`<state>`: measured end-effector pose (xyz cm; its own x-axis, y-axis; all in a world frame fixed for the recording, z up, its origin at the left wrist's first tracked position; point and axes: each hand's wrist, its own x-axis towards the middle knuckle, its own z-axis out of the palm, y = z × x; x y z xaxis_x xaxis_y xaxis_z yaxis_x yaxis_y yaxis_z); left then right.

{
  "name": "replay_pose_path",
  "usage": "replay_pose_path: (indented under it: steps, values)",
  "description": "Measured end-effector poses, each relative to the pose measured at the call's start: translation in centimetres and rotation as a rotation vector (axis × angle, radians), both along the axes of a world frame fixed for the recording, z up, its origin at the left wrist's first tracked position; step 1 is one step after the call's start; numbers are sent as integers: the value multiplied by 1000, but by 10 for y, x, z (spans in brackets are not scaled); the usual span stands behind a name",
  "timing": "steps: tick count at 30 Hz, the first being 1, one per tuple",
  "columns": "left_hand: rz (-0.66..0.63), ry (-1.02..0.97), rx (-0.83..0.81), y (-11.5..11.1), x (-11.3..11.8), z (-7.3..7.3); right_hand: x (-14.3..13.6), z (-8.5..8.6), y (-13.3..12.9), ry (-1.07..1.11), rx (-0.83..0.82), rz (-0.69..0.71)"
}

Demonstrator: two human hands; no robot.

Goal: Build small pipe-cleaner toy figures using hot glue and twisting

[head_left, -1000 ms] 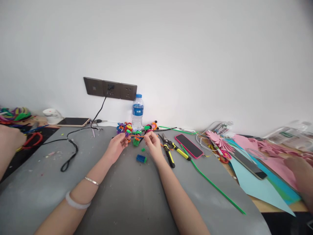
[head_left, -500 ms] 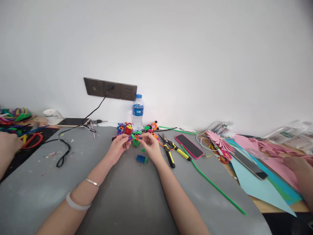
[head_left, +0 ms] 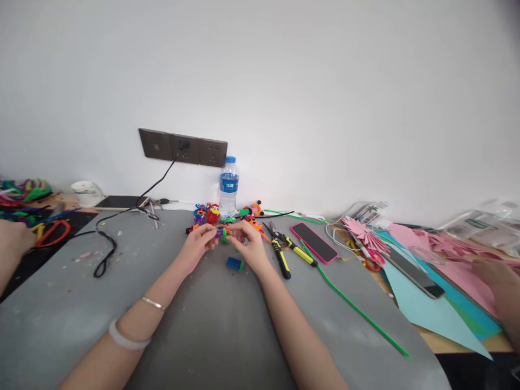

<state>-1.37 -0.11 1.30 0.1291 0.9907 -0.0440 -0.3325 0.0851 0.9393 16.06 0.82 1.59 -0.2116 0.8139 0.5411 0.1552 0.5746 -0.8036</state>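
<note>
Between my two hands is a small pipe-cleaner piece (head_left: 221, 233) in purple, green and orange. My left hand (head_left: 197, 245) pinches its purple side. The fingers of my right hand (head_left: 247, 242) are closed on its orange and green side. Fingertips cover part of it, so its full shape cannot be made out. A short blue bundle with a green end (head_left: 234, 264) lies on the table just below my right hand. Behind my hands stand several colourful pipe-cleaner figures, among them a red one with a yellow face (head_left: 212, 213).
Pliers (head_left: 298, 249) and a pink-edged phone (head_left: 314, 242) lie right of my hands, beside a long green pipe cleaner (head_left: 357, 309). A water bottle (head_left: 229, 189) stands at the wall. A black cable (head_left: 106, 249) loops on the left. Other people's hands (head_left: 14, 244) show at both sides.
The pipe-cleaner piece has turned between my fingers, showing more purple and orange, and the green strand that stuck up no longer does. My hands have barely shifted.
</note>
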Motion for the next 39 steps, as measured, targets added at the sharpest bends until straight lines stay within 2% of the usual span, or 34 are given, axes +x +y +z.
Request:
replay_pose_path:
  steps: [18,27,39]
  values:
    - [8,16,20,0,1,1,1,-2,1,-26,44,13]
    - [5,21,30,1,1,-1,0,-4,2,1,-9,24]
    - [31,33,48,-1,1,2,-1,1,0,16,-41,1]
